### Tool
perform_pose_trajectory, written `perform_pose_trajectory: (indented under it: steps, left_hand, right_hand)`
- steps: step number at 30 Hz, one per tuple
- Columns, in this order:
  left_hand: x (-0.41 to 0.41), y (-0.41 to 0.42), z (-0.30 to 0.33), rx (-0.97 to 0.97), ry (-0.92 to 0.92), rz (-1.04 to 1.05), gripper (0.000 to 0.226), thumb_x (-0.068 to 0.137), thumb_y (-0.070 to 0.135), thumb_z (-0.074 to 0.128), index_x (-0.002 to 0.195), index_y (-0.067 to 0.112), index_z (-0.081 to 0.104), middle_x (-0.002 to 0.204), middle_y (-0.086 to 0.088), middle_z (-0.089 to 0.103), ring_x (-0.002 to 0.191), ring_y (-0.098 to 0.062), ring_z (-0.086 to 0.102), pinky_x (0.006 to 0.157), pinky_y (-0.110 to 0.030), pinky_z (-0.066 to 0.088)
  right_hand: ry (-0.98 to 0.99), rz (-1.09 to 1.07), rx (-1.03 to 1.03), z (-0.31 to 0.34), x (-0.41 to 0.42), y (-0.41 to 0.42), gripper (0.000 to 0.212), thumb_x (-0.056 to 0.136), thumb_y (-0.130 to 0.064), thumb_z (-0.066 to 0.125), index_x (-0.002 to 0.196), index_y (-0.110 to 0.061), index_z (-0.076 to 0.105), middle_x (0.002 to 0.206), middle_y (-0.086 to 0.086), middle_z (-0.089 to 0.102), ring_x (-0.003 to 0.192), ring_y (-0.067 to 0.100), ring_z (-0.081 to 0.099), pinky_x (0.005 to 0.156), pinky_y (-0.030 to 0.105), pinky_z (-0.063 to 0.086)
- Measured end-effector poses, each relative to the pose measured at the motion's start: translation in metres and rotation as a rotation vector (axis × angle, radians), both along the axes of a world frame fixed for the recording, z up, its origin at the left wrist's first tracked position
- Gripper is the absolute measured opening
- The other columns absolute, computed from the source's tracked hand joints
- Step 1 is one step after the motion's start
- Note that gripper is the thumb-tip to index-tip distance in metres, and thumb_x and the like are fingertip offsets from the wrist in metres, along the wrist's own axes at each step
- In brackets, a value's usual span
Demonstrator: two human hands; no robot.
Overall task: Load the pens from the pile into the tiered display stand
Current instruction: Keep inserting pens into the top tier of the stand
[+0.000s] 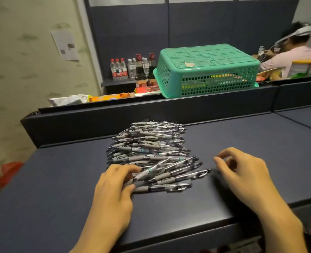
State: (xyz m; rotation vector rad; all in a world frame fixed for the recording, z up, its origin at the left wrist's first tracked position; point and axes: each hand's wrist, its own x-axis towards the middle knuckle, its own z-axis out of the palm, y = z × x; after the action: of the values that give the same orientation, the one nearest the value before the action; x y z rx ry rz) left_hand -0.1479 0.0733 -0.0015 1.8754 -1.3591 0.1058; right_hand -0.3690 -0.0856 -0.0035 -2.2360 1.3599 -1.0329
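A large pile of clear pens with grey grips [149, 152] lies in the middle of the dark blue table [59, 179]. My left hand [112, 190] rests on the pile's near left corner, its fingers and thumb curled over the ends of several pens. My right hand [242, 172] hovers just right of the pile, fingers loosely curled with nothing in them, fingertips close to the nearest pen's clip end. No tiered display stand is in view.
A raised dark ledge [151, 110] runs behind the pile. Beyond it stand an upturned green plastic basket [206, 70], several bottles [131, 68] and snack packets [89, 98]. A seated person [286, 55] is at the far right. The table's front edge [187, 227] is near my wrists.
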Motion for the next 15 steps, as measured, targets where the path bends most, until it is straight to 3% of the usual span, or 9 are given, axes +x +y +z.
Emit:
perform_pose_trajectory:
  steps: [4, 6, 11, 15]
  left_hand:
    - [-0.02, -0.009, 0.003, -0.029, -0.085, 0.029, 0.053, 0.084, -0.011, 0.057, 0.101, 0.039, 0.059, 0.098, 0.024, 0.046, 0.094, -0.002, 0.038, 0.082, -0.014, 0.032]
    - [-0.033, -0.019, 0.002, 0.017, -0.128, 0.004, 0.046, 0.088, -0.004, 0.055, 0.108, 0.037, 0.06, 0.099, 0.02, 0.043, 0.097, -0.002, 0.035, 0.081, -0.019, 0.022]
    - [-0.047, -0.042, -0.011, 0.125, -0.19, 0.02, 0.038, 0.096, 0.011, 0.042, 0.123, 0.037, 0.052, 0.107, 0.014, 0.033, 0.105, -0.003, 0.027, 0.089, -0.018, 0.008]
    - [-0.051, -0.042, -0.01, 0.14, -0.188, 0.024, 0.043, 0.09, 0.03, 0.028, 0.128, 0.035, 0.048, 0.116, 0.018, 0.028, 0.11, 0.005, 0.017, 0.096, -0.016, 0.002]
  right_hand:
    - [0.004, 0.03, 0.001, 0.004, -0.01, -0.007, 0.008, 0.09, -0.034, 0.062, 0.084, -0.028, 0.062, 0.068, -0.012, 0.064, 0.07, 0.014, 0.061, 0.067, 0.036, 0.049]
    - [0.007, 0.052, -0.002, 0.005, -0.013, -0.012, 0.009, 0.09, -0.033, 0.062, 0.084, -0.028, 0.062, 0.067, -0.013, 0.064, 0.069, 0.013, 0.06, 0.066, 0.035, 0.048]
    - [-0.011, 0.158, -0.023, 0.014, -0.012, -0.02, 0.008, 0.091, -0.033, 0.062, 0.085, -0.027, 0.063, 0.063, -0.013, 0.06, 0.064, 0.002, 0.056, 0.063, 0.03, 0.044]
    - [-0.026, 0.22, -0.048, 0.015, -0.013, -0.027, 0.009, 0.091, -0.033, 0.062, 0.084, -0.027, 0.062, 0.061, -0.013, 0.059, 0.063, 0.003, 0.056, 0.063, 0.032, 0.046]
